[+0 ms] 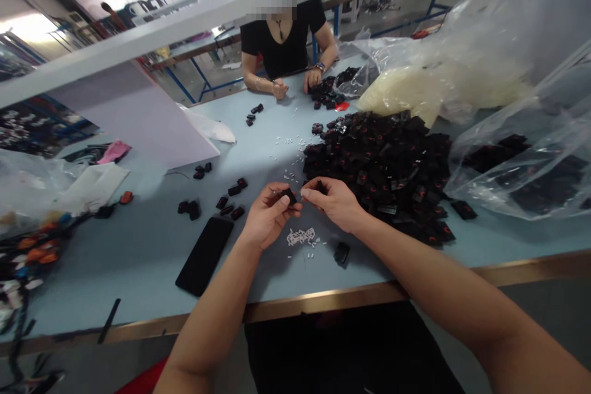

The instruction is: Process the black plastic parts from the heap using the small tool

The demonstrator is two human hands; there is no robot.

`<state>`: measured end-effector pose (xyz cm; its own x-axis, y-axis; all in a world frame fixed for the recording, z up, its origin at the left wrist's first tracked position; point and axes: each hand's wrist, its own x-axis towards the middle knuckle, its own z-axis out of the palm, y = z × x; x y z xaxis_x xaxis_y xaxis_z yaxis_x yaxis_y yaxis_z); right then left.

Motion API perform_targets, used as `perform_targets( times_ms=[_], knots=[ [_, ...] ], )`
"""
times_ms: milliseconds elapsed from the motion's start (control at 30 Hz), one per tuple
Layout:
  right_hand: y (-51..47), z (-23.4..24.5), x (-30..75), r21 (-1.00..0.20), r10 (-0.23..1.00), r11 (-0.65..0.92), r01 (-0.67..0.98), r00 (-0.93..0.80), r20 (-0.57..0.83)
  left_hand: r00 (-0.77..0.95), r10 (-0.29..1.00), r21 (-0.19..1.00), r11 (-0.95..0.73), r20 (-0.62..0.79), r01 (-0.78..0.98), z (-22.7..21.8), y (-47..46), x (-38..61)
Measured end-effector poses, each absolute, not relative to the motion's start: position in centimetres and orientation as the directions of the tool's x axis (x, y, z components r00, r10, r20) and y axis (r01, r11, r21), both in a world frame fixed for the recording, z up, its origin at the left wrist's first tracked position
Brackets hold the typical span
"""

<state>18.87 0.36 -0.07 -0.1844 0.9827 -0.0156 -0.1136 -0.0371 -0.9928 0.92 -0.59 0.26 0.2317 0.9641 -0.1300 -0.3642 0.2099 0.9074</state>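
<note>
Bench: we work at a pale blue worktop with a brass-coloured edge.
Co-worker: a person sits opposite, hands beside a smaller black pile.
Heap: black parts with red marks lie just beyond our right hand.
Phone: a black smartphone lies left of our hands.
Left hand: closed, gripping a small black piece above the bench.
Right hand: closed, pinching a second black piece.
Pegs: tiny white pegs lie scattered below both hands.
</note>
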Motion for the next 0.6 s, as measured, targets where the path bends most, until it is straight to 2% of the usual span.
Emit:
perform_targets(
  times_ms=[167,400,600],
  knots=[
    [0.19,0.01,18.84,-0.991,0.983,-0.065,-0.121,-0.177,-0.043,0.274,0.95,0.9,0.245,-0.149,-0.36,0.18,-0.74,1.07],
    [0.32,-0.19,18.77,-0.97,0.978,-0.142,-0.199,-0.181,-0.105,0.228,0.968,0.892,0.195,-0.108,-0.408,-0.26,-0.58,1.09],
    [0.23,-0.23,18.84,-0.962,0.978,-0.124,-0.242,-0.193,-0.078,0.206,0.977,0.901,0.144,-0.062,-0.409,-0.1,-0.51,1.0]
  ],
)
